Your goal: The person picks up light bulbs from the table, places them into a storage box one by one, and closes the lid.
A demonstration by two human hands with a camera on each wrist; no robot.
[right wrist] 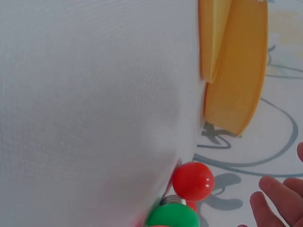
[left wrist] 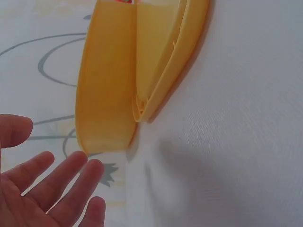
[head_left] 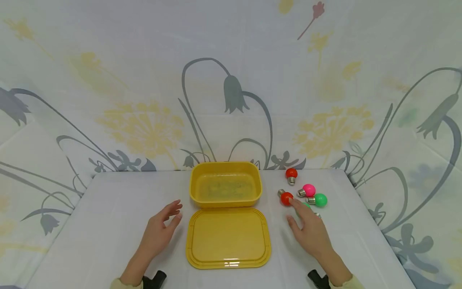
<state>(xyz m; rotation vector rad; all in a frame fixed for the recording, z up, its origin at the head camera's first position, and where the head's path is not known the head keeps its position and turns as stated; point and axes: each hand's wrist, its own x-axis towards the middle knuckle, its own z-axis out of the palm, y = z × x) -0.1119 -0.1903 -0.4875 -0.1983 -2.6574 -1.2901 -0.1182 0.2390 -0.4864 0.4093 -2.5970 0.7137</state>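
Note:
My right hand [head_left: 311,230] hovers with relaxed fingers over a group of small light bulbs, its fingertips overlapping a red bulb [head_left: 286,199] in the head view. Around that one lie a second red bulb [head_left: 291,173], a pink bulb [head_left: 309,190] and a green bulb [head_left: 321,200]. Another green bulb is mostly hidden behind the right fingers. In the right wrist view, a red bulb [right wrist: 193,181] and a green bulb [right wrist: 173,216] show beside the right fingers [right wrist: 279,198]. My left hand [head_left: 159,230] holds nothing, its fingers spread left of the yellow container [head_left: 226,204].
The yellow lid [head_left: 228,239] lies flat in front of the open container, close against it. Both stand on a white-covered table [head_left: 119,208]. A flower-patterned cloth [head_left: 231,132] rises behind the table and at both sides.

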